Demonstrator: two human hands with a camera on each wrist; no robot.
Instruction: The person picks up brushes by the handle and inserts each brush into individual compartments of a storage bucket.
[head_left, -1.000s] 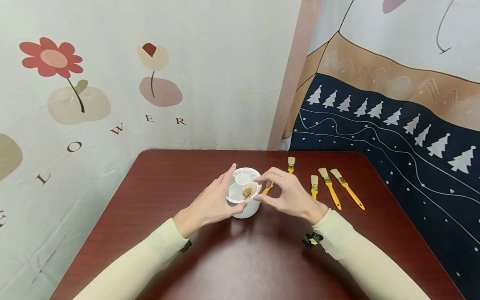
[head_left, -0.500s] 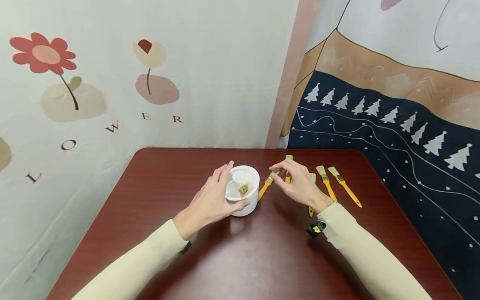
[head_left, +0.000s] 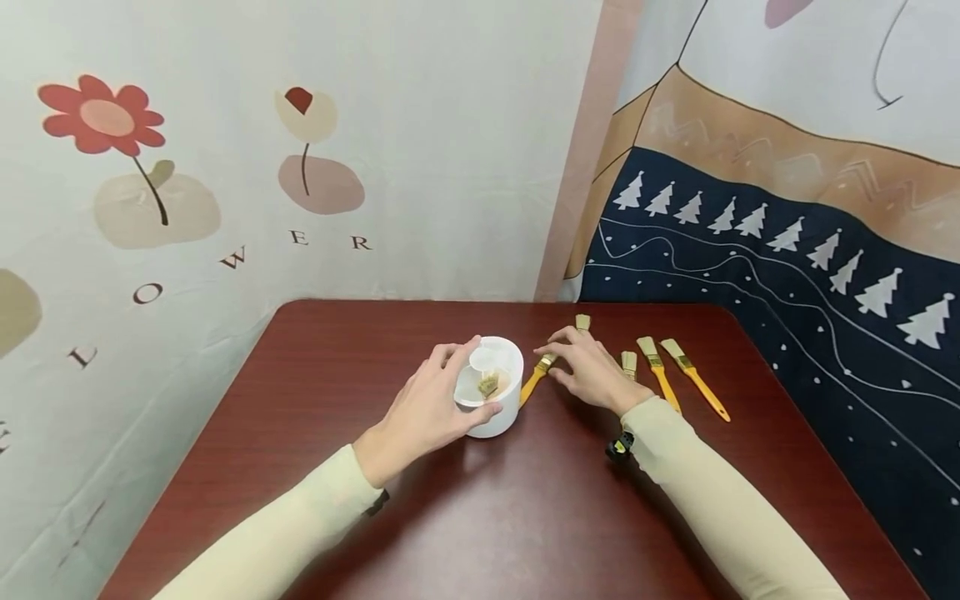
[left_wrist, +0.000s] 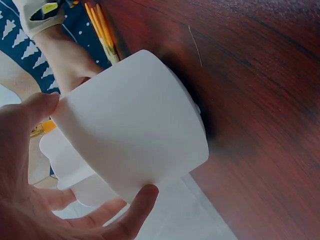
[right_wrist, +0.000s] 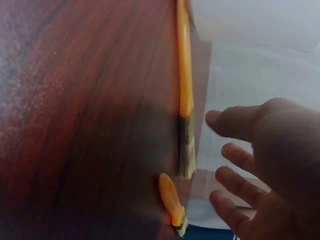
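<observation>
My left hand grips a white round holder with inner compartments at the table's middle. The holder's outer wall fills much of the left wrist view, with the thumb and fingers about it. Inside the holder stands a paintbrush, its pale bristles upward. My right hand hovers with fingers spread and bent over another yellow-handled paintbrush, which lies just right of the holder. In the right wrist view, the fingertips are a little apart from this brush's ferrule.
Two paintbrushes lie on the right, one brush beside another brush. A further brush and a farther one are partly hidden by the right hand. The dark red table meets hanging cloth behind.
My right hand has left the holder's rim, moved right, then lowered toward the paintbrush beside the holder. The left hand stays on the holder.
</observation>
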